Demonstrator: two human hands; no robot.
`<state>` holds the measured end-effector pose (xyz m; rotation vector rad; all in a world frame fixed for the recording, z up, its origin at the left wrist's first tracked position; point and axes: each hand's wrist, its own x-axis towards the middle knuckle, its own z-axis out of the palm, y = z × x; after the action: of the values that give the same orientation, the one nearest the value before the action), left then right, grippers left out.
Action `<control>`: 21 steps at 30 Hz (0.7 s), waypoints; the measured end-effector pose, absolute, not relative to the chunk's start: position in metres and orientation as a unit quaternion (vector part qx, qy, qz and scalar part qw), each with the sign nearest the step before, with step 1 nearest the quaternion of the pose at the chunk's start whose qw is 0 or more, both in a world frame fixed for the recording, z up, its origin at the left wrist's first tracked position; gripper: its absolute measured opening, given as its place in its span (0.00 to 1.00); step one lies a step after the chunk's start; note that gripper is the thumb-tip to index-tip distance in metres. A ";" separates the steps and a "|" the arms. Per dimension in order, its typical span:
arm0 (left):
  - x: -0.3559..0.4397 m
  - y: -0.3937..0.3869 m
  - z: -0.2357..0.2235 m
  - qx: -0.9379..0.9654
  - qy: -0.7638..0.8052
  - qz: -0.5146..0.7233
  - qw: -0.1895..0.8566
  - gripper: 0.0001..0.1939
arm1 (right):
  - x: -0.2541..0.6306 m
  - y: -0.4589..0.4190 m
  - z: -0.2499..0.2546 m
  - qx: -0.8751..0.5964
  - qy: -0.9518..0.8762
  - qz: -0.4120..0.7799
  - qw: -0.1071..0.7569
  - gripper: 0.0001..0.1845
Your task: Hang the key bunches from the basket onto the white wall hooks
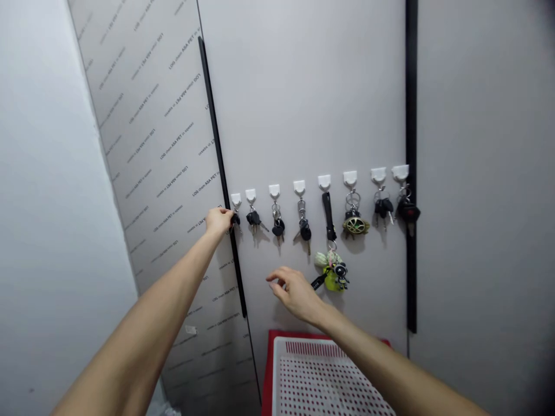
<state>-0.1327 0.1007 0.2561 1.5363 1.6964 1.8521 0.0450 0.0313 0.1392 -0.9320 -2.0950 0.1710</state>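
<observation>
At the far left of a row of white hooks, my left hand (220, 221) pinches a bunch of dark keys (235, 219) that hangs below the leftmost hook (236, 199). Its fingertips partly cover that bunch. My right hand (297, 292) is held lower, in front of the panel, its fingers curved and apart with nothing in them. Just right of it dangles a black strap (328, 216) with a yellow-green pouch and a small astronaut figure (340, 274). The nearest neighbour to my left hand is a second bunch of black-headed keys (254, 218).
More key bunches hang along the row, one with a green-gold turtle-like charm (355, 225) and one with a black car key (408, 212) at the right end. Black handle strips (221, 173) run along the panel edges. Below stands a white perforated basket (277, 375) on something red.
</observation>
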 end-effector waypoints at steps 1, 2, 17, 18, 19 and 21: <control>-0.133 0.101 0.255 0.523 0.573 0.623 0.099 0.06 | 0.049 0.031 0.134 -0.379 -0.831 0.072 0.401 0.11; -0.133 0.100 0.253 0.526 0.572 0.621 0.101 0.06 | 0.054 0.031 0.127 -0.389 -0.829 0.077 0.393 0.11; -0.091 0.069 0.138 0.606 0.527 0.556 0.213 0.09 | 0.118 0.029 0.090 -0.482 -0.781 0.166 0.361 0.05; -0.084 0.065 0.139 0.615 0.505 0.557 0.236 0.11 | 0.118 0.030 0.096 -0.484 -0.775 0.175 0.367 0.04; -0.077 0.059 0.141 0.624 0.479 0.560 0.261 0.13 | 0.117 0.030 0.104 -0.479 -0.771 0.191 0.374 0.03; -0.062 0.044 0.150 0.638 0.417 0.570 0.307 0.20 | 0.117 0.027 0.125 -0.452 -0.763 0.235 0.397 0.05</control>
<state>-0.0623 0.0442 0.1496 1.6881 1.1041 1.5066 0.1165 0.0266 0.1251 -1.1444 -1.9336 0.5941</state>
